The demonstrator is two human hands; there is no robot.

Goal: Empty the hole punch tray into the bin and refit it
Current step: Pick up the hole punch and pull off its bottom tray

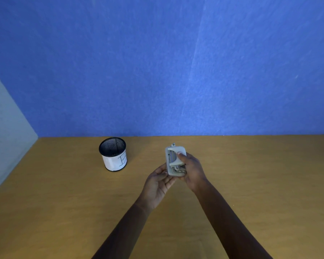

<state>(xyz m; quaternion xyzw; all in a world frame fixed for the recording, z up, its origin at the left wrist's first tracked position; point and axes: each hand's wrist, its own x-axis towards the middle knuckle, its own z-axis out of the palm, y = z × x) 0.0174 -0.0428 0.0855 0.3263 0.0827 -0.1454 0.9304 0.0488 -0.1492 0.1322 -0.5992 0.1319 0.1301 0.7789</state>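
I see both hands holding the hole punch [175, 161] up above the bench [251, 184], one long end pointing away from me. My right hand [192, 171] is clamped on its right side, with one fingertip pressed on the pale lever; the other fingers go round the far side, where I cannot see them. My left hand [158, 181] cups the near left corner from below, palm turned up, fingers curled against the base. That left grip hides the underside, so I cannot tell whether the tray is fitted or off. Small print on the punch body is too fine to read.

Well to the left of the grip, and a little farther from me, the bin [113, 154] stands upright on the bench: a black mesh cup with a white paper band bearing black lines. Its inside is too dark to make out.

The bench is bare tan wood. Behind it rises a blue felt-like wall [157, 62], meeting a pale grey wall [6, 128] at the left
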